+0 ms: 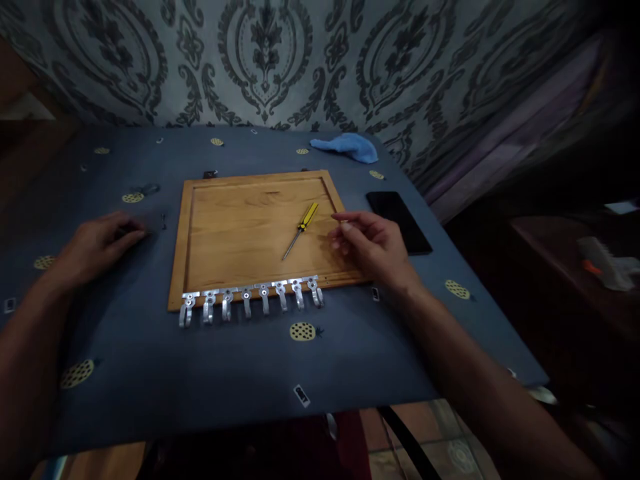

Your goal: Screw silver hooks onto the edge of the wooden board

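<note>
My left hand [106, 245] is low over the table, left of a framed wooden panel [240, 227]. Its fingertips are blurred, so I cannot make out whether they hold anything. Just beyond them lie small screws [163, 221]. Over the panel's right edge is my right hand [374, 248], thumb and forefinger closed together; something tiny may be between them. A yellow-handled screwdriver [309, 217] lies on the panel, its tip toward the front, apart from my hand. Along the panel's front edge runs a metal strip of several hooks [247, 295], jutting past the wood.
A black phone or tablet [399, 222] lies right of the panel, partly behind my right hand. A blue cloth [347, 145] rests at the table's back. Dark fittings [211, 175] stick out from the panel's far edge. A patterned curtain [265, 60] hangs behind the table.
</note>
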Motion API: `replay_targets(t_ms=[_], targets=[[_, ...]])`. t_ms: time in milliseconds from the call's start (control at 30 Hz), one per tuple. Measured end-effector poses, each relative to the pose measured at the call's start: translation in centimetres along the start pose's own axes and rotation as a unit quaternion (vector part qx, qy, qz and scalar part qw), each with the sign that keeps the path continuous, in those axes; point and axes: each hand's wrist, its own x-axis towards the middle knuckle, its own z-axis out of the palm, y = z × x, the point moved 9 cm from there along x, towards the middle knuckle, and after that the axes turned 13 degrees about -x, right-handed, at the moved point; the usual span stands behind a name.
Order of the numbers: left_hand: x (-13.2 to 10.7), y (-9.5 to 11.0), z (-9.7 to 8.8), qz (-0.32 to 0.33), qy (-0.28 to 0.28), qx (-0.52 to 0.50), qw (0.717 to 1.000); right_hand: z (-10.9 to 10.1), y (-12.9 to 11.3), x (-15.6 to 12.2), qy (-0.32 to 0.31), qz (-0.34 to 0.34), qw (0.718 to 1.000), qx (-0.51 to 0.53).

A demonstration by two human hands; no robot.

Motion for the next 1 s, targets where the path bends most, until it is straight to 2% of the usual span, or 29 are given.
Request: replay_targets(t_ms=[100,167,200,300,367,467,567,667,767,1000], targets=[[-0.3,2.2,-0.3,0.025,0.033,-0.022,0.999,0.6,-0.2,-0.3,-0.028,-0.010,0.999,-0.015],[-0.6,5.1,0.3,0.064,0.040,-0.076,0.994,1.0,-0.4,-0.4,-0.052,-0.018,0.998,-0.022],[-0.7,6.9,1.0,0.089,0.023,-0.102,0.990,1.3,-0.5,-0.5,-0.065,-0.024,0.997,-0.023],[-1.4,13.3,4.4,0.186,-0.063,-0.167,0.966,2.0,-0.7,-0.7,-0.096,-0.037,0.995,-0.017],[-1.9,17.0,7.5,0.230,-0.149,-0.178,0.945,2.4,-0.7,-0.9,-0.106,-0.039,0.994,-0.015],[-2.1,20.3,11.7,0.250,-0.245,-0.172,0.921,3.0,-0.7,-1.3,-0.121,-0.052,0.991,-0.025],[-1.8,21.7,14.8,0.237,-0.314,-0.183,0.901,3.4,-0.7,-1.6,-0.130,-0.074,0.988,-0.043],[-1.4,22.2,16.4,0.229,-0.345,-0.193,0.890,3.6,-0.7,-1.6,-0.131,-0.093,0.985,-0.070],[-1.2,22.1,17.3,0.214,-0.360,-0.176,0.891,3.5,-0.7,-1.6,-0.124,-0.102,0.983,-0.089],[-1.4,22.4,18.0,0.230,-0.365,-0.127,0.893,3.4,-0.9,-1.6,-0.115,-0.111,0.982,-0.104]])
